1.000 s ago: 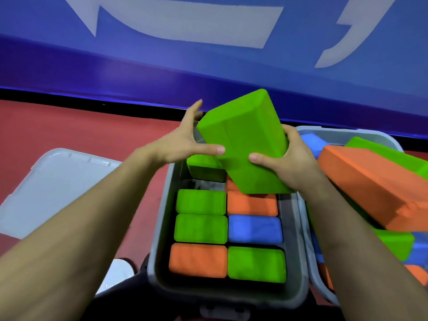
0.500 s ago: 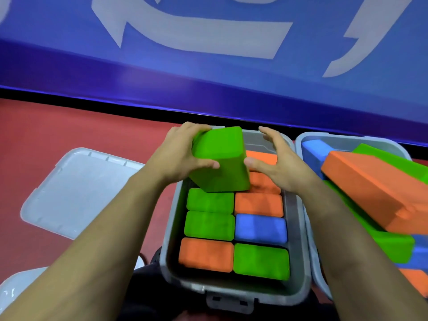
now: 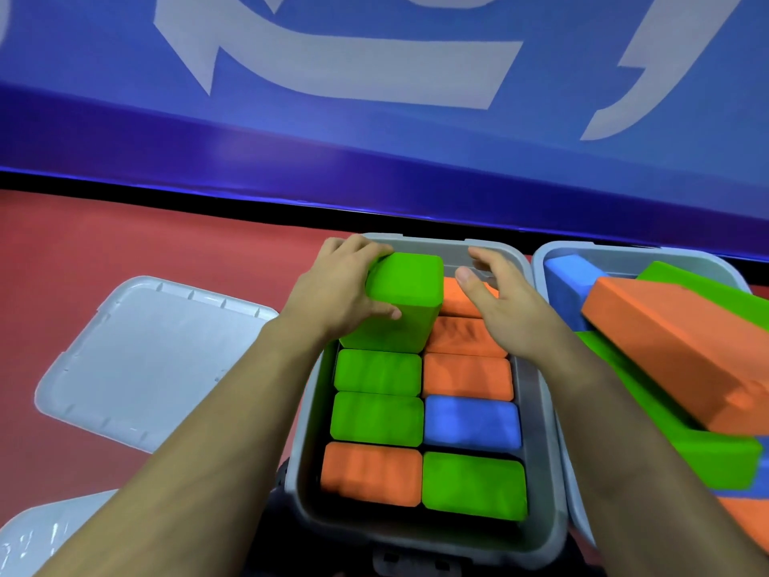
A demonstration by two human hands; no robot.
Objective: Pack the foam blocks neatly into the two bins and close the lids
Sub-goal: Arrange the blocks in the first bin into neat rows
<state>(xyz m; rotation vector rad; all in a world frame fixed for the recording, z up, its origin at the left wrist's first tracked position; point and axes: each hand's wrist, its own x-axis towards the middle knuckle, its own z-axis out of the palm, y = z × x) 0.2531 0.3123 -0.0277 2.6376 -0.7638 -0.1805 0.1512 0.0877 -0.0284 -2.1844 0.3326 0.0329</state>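
Green block point(image 3: 401, 301) upright in rear-left of grey bin point(image 3: 541, 410), left hand point(image 3: 337, 293) grip grasping it; right hand point(image 3: 503, 301) released.

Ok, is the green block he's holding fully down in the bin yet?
Not yet. The green block stands on end, well above its packed neighbours, with the left hand gripping it.

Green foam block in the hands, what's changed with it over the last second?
The green foam block went from tilted above the left bin down into its far-left slot, standing on end. The right hand let go and hovers open; the left hand still grips it. The packed blocks and the right bin's pile stayed put.
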